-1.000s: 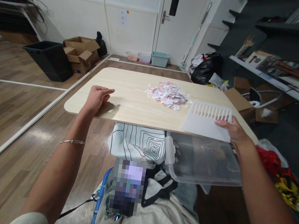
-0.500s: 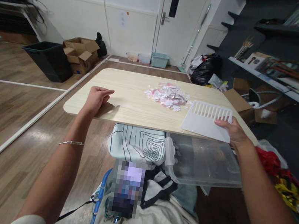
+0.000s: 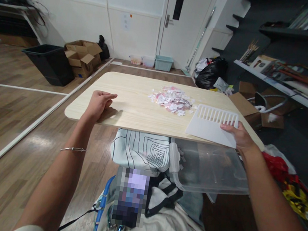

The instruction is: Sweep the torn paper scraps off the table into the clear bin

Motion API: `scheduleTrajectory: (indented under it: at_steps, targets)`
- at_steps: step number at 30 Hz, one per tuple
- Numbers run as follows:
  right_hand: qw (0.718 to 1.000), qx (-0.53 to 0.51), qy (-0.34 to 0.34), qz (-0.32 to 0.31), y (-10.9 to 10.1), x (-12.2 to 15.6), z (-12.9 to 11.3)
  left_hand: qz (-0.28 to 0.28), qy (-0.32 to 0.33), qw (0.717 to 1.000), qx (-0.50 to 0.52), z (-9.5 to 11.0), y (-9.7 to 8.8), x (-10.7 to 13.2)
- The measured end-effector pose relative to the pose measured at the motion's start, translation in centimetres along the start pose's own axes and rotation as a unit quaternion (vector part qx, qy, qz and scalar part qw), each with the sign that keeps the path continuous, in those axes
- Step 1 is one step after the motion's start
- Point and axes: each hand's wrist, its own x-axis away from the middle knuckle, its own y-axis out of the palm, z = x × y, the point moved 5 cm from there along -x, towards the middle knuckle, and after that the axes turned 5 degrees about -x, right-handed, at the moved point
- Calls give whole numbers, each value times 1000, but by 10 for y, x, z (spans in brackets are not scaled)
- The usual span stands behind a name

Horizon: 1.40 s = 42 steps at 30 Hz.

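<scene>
White scraper [image 3: 210,126], toothed along its far edge, lies flat at the counter's [image 3: 133,97] near right corner, just beside the paper scraps [image 3: 172,101]. My right hand [image 3: 239,136] grips its right edge. My left hand [image 3: 99,103] rests on the near edge, fingers loosely curled shut, holding nothing. Compared with one second ago, I see both hands and the scraper in practically the same positions. A clear plastic bin [image 3: 206,169] sits below the counter edge under the scraper. Around the counter I note a wooden floor [image 3: 6,116], a black bin [image 3: 52,62], cardboard boxes [image 3: 83,56] and a white door [image 3: 185,20].
</scene>
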Motion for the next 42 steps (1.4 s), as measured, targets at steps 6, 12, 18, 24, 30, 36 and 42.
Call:
scheduleTrajectory:
  at_steps: [6, 12, 18, 24, 30, 36, 42]
  targets:
    - [1000, -10, -1, 7, -1, -1, 0, 4, 4, 1000, 7, -2, 0, -2]
    - [1000, -17, -10, 3, 4, 0, -3, 0, 13, 1000, 3, 1, 1, 0]
    - [1000, -18, -12, 7, 7, 3, -6, 0, 4, 1000, 3, 2, 0, 1]
    - [1000, -19, -11, 17, 7, 4, -7, 2, 0, 1000, 8, 1, 0, 1]
    - [1000, -7, -12, -1, 7, 4, -6, 4, -3, 1000, 2, 1, 0, 0]
    - [1000, -9, -20, -5, 9, 5, -8, 11, -23, 1000, -2, 0, -1, 2]
    - [1000, -13, -15, 7, 9, 5, -8, -2, -6, 1000, -1, 0, -1, 0]
